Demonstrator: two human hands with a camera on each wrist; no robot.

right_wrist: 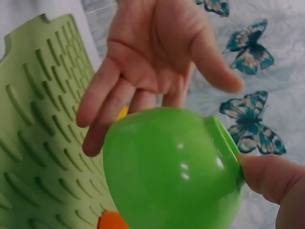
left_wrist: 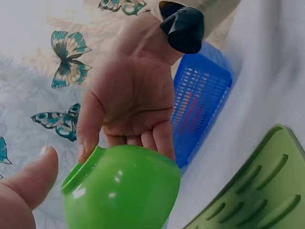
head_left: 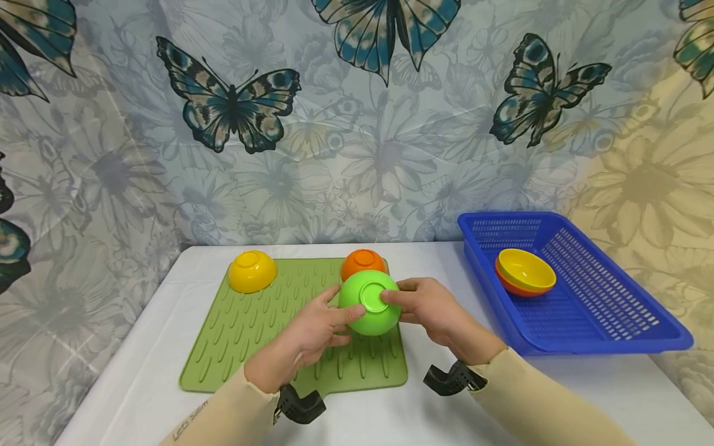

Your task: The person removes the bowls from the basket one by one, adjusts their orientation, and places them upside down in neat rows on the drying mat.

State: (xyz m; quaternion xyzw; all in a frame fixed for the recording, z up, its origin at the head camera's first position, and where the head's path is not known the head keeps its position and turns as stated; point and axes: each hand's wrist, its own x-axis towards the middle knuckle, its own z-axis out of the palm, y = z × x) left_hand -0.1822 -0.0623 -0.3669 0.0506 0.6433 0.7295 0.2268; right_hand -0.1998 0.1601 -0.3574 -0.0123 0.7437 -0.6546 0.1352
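A bright green bowl (head_left: 371, 303) is held up over the right side of the green ridged mat (head_left: 262, 341), its underside with the foot ring facing the head camera. My right hand (head_left: 435, 310) pinches it, thumb on the foot ring and fingers behind. On the other side, my left hand (head_left: 318, 325) has its fingers spread beside the bowl. Its thumb stands off the bowl's surface in the right wrist view. Behind the green bowl, partly hidden, an orange bowl (head_left: 364, 261) lies upside down on the mat. An upside-down yellow bowl (head_left: 253, 272) sits at the mat's back left corner.
At the right stands a blue perforated basket (head_left: 608, 337). Inside it, a yellow bowl (head_left: 527, 271) is nested upright in an orange-red bowl (head_left: 515, 288). White cloth (head_left: 134, 347) covers the table, and a butterfly-printed fabric (head_left: 385, 161) hangs behind it.
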